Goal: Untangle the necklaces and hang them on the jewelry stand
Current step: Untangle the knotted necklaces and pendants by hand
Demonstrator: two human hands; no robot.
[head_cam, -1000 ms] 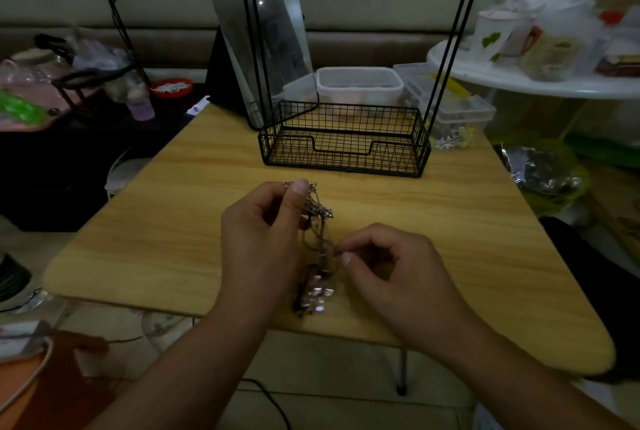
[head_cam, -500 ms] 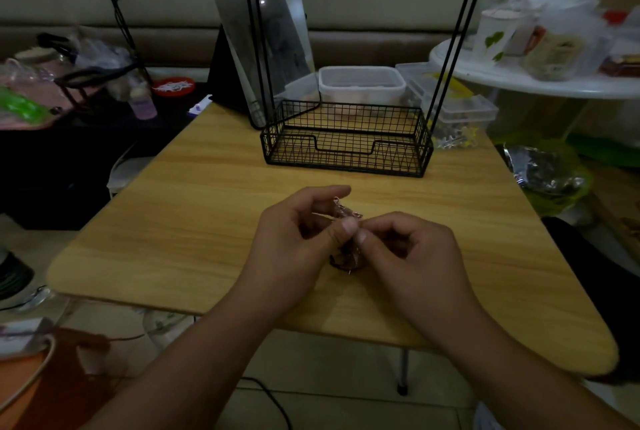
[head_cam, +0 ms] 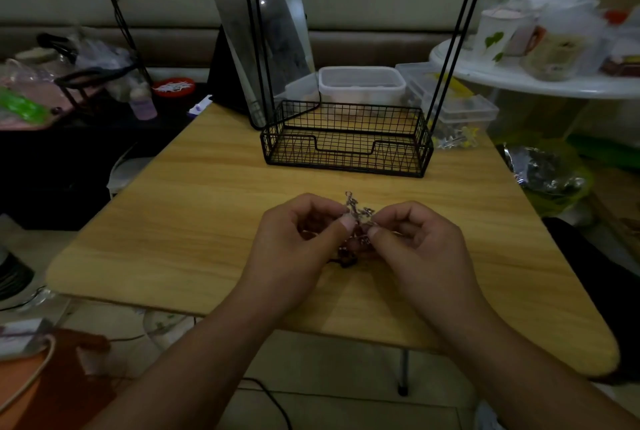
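Step in hand: untangling. Necklaces, one knotted silver clump, held just above the wooden counter, near its front edge.
Left hand: grip narrow, thumb and forefinger pinching the clump's left side.
Right hand: grip narrow, pinching the clump's right side, thumbs almost meeting.
Jewelry stand: black wire basket base at the counter's far side, uprights rising to hooks at the top of view; nothing visibly hung.
Next move, by judgement: tease one chain free with small pulls, then lift it to a hook.
Room: bare counter between hands and stand; open counter to either side.
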